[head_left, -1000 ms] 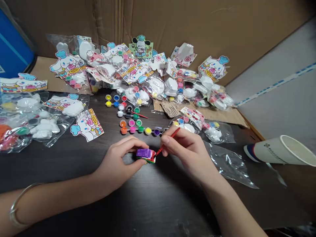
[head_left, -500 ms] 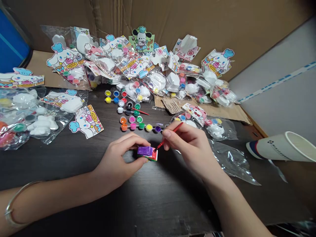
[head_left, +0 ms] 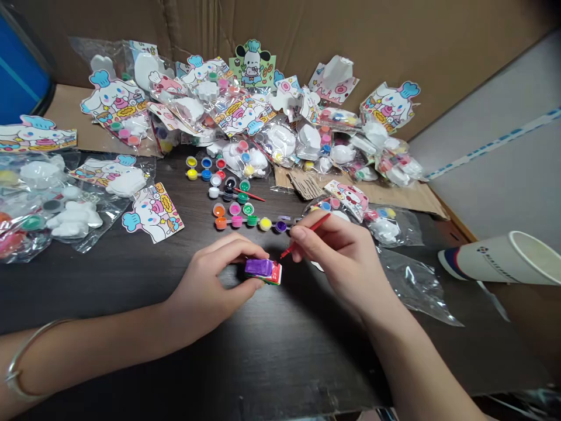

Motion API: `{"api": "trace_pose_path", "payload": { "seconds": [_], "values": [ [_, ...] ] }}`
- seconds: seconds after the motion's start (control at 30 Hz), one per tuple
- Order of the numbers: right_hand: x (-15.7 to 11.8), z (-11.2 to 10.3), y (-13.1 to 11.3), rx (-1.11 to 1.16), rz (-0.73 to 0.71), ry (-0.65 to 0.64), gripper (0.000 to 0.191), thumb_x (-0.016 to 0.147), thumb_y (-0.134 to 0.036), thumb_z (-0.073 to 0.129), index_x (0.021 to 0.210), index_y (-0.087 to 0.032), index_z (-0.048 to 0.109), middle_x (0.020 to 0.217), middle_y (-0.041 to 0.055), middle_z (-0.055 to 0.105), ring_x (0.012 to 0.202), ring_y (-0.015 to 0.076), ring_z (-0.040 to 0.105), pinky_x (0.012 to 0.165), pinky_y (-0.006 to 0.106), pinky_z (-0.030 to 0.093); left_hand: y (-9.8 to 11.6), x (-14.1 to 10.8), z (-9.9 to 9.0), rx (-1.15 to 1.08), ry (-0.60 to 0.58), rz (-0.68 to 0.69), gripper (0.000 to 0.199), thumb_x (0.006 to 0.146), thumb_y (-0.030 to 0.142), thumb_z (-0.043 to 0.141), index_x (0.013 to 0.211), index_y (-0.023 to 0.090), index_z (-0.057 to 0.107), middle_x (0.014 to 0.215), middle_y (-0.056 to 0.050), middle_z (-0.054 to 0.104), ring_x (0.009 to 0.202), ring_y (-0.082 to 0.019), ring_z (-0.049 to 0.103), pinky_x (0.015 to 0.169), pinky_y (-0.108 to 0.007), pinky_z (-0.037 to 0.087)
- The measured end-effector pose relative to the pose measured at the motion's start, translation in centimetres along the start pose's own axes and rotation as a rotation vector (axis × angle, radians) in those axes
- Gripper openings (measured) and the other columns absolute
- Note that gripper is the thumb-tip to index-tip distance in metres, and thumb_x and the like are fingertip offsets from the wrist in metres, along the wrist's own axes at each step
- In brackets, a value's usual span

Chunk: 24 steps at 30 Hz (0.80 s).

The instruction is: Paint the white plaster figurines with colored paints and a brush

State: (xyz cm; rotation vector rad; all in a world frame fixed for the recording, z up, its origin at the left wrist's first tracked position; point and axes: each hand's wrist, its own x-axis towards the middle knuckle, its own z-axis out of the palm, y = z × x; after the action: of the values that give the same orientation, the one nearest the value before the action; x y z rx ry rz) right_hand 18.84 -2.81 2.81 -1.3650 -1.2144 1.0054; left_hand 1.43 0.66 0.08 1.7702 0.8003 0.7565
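Snugly within left fingers, painted figurine

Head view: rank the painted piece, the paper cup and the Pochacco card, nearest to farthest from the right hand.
From the right hand:
1. Painted piece: just left of it, held by the left hand.
2. Paper cup: off to the right, on its side.
3. Pochacco card: far ahead, at the back of the pile.

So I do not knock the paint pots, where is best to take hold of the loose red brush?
Take the red-handled brush by its right end, from above, coming from the right. That end lies free past the green paint pot, while the other end sits among the pots, so the thin handle can be pinched without touching them.
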Motion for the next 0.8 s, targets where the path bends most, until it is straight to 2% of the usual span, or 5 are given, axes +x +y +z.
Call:
{"api": "trace_pose_path", "payload": {
  "seconds": [0.1, 0.3, 0.6, 0.8],
  "values": [
    [-0.04, -0.09, -0.15, -0.007, -0.024, 0.026, 0.034, 0.074, -0.048, 0.07, 0.064, -0.019, 0.056, 0.051, -0.0031, 0.056, 0.048, 0.0088, 0.052, 0.046, 0.02, 0.041, 0.07, -0.05, -0.02, 0.023, 0.004, 0.02, 0.019, 0.072, 0.005, 0.056, 0.083, 0.018, 0.065, 0.083, -0.001, 0.067, 0.08, -0.015, 0.063, 0.075, -0.026, 0.048],
    [-0.2, 0.12, -0.56, 0.018, 0.019, -0.068, 0.039, 0.071, -0.053, 0.071, 0.061, -0.018, 0.055, 0.05, -0.0028, 0.055, 0.046, 0.0093, 0.052, 0.046, 0.021, 0.042, 0.08, -0.07, -0.08, 0.049, -0.001, 0.032, 0.02, 0.071, 0.004, 0.056, 0.082, 0.019, 0.065, 0.082, -0.001, 0.067, 0.078, -0.014, 0.063, 0.073, -0.026, 0.048],
    [-0.03, 0.01, -0.15, -0.043, -0.014, 0.027, 0.036, 0.074, -0.052, 0.069, 0.064, -0.02, 0.056, 0.05, -0.0029, 0.056, 0.046, 0.01, 0.052, 0.045, 0.022, 0.041, 0.06, 0.0, -0.04, 0.054, 0.009, 0.049, 0.021, 0.071, 0.003, 0.057, 0.082, 0.019, 0.065, 0.082, 0.0, 0.067, 0.079, -0.013, 0.063, 0.073, -0.024, 0.048],
    [-0.2, 0.09, -0.54, -0.01, -0.001, -0.054, 0.038, 0.073, -0.053, 0.07, 0.061, -0.019, 0.056, 0.049, -0.0031, 0.055, 0.045, 0.0094, 0.052, 0.045, 0.022, 0.042, 0.09, 0.06, -0.03, 0.058, 0.001, 0.059, 0.02, 0.072, 0.003, 0.057, 0.083, 0.018, 0.065, 0.082, 0.0, 0.067, 0.079, -0.012, 0.063, 0.073, -0.023, 0.048]
  ]
}}
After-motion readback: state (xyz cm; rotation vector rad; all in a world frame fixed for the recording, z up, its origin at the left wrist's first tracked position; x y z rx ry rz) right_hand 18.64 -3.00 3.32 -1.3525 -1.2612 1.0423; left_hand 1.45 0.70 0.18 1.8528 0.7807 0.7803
